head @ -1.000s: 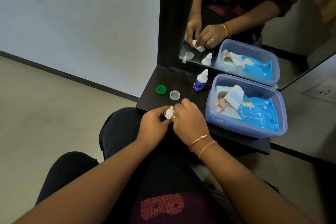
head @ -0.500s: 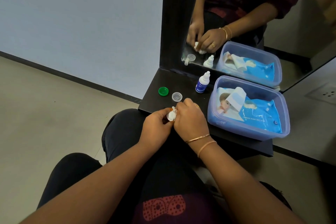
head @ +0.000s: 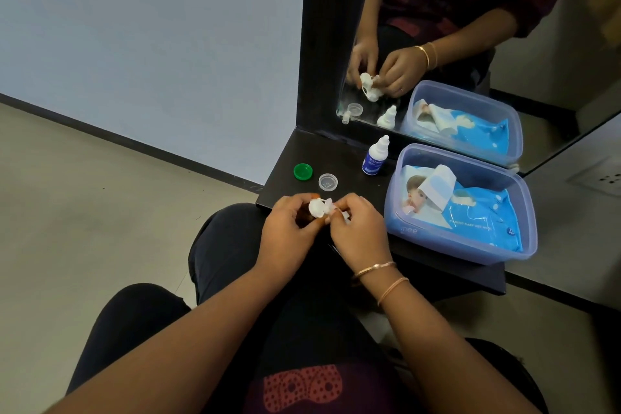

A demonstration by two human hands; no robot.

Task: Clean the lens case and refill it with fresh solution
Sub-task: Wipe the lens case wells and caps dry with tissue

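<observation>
Black wall-mounted shelf under a dark-framed mirror; I sit facing it, knees below its near edge; the mirror reflects my hands and the shelf items.

Translucent blue plastic tub at the right of the shelf; inside it lies a blue soft pack of baby wet wipes, white flap folded up at its left end.

My left hand and my right hand meet over the near shelf edge, left of the tub; two thin gold-coloured bangles on my right wrist.

Small white dropper bottle with a blue label upright near the mirror, just left of the tub's far corner, cap on.

White plastic contact lens case is held between both hands, above the shelf edge; left fingers closed on its left side, right fingertips pinched on its right side; a scrap of white wipe shows at my right fingertips, though how it is gripped I cannot tell.

Round green screw cap flat on the shelf, beyond my left hand; round clear screw cap just right of it, the two apart.
</observation>
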